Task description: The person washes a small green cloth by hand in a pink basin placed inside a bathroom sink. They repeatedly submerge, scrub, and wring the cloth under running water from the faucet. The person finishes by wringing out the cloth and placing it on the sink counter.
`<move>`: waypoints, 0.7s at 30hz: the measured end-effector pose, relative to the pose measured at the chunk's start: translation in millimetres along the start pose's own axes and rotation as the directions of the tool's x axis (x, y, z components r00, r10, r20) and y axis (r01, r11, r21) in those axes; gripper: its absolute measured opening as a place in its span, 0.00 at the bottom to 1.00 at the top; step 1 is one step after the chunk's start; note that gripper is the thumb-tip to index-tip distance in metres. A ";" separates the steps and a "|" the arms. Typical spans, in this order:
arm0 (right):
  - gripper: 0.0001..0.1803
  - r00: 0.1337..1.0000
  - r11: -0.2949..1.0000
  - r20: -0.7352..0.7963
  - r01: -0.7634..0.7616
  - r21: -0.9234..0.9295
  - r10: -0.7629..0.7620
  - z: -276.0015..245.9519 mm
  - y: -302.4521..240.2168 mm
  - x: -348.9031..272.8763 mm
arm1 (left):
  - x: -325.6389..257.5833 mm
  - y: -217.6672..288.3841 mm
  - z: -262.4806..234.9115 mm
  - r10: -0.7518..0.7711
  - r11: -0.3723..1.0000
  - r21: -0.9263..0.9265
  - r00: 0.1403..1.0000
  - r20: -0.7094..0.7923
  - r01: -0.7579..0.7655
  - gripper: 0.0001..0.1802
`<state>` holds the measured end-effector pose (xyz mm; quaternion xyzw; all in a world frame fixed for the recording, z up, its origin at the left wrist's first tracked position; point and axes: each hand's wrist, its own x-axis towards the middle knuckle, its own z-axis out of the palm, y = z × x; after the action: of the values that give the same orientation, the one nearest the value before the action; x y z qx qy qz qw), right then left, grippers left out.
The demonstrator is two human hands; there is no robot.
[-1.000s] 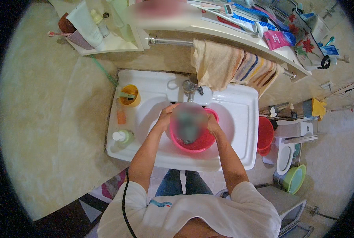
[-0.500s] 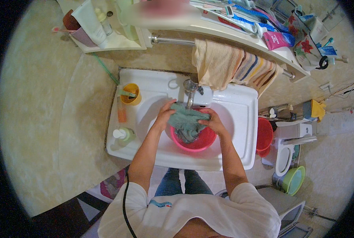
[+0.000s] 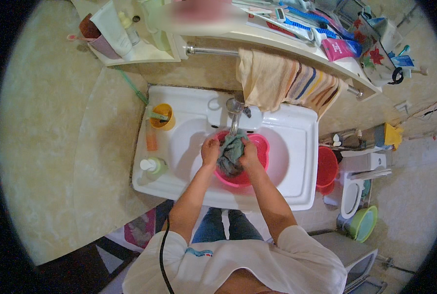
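Observation:
A wet grey-green cloth (image 3: 231, 156) hangs bunched between my hands, over a pink basin (image 3: 261, 152) that stands in the white sink (image 3: 179, 142). My left hand (image 3: 210, 152) is closed at the cloth's left side. On the other side, my right hand (image 3: 248, 151) grips it with curled fingers. The lower part of the cloth dips into the basin. Just above it is the metal faucet (image 3: 235, 110), its spout end close to the cloth's top. Whether water runs from it I cannot tell for sure.
Left on the sink rim stand a yellow cup (image 3: 162, 117), an orange bottle (image 3: 151, 140) and a pump bottle (image 3: 152, 165). A striped towel (image 3: 287, 81) hangs from a rail behind the sink. A shelf (image 3: 218, 33) with toiletries juts out above. Red bucket (image 3: 327, 166) and toilet (image 3: 351, 196) are right.
My hands have come closer together and slightly lower. The cloth, spread wide between them before, is now gathered into a narrow bunch, and more of the basin's right side shows.

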<state>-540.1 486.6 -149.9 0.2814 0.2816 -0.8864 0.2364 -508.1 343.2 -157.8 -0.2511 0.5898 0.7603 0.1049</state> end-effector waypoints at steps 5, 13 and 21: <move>0.16 0.999 0.925 0.041 -0.043 0.377 0.030 9.0 -12.5 -18.7 | -25.4 14.9 29.6 -0.730 0.558 -0.030 0.508 0.457 0.829 0.42; 0.13 0.975 0.967 -0.036 0.213 -0.139 -0.219 -5.2 -16.9 -27.7 | 21.8 -14.8 11.6 -0.197 0.564 -0.779 0.961 0.195 0.274 0.17; 0.15 0.773 -0.081 0.379 0.395 -0.915 -0.510 23.8 53.9 -62.0 | 40.8 -59.4 13.3 -0.094 0.587 -0.734 0.930 0.356 0.341 0.17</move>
<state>-472.4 448.4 -114.3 -0.0198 0.8752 -0.4821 0.0355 -519.3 367.0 -226.2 -0.2321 0.1407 0.9491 0.1596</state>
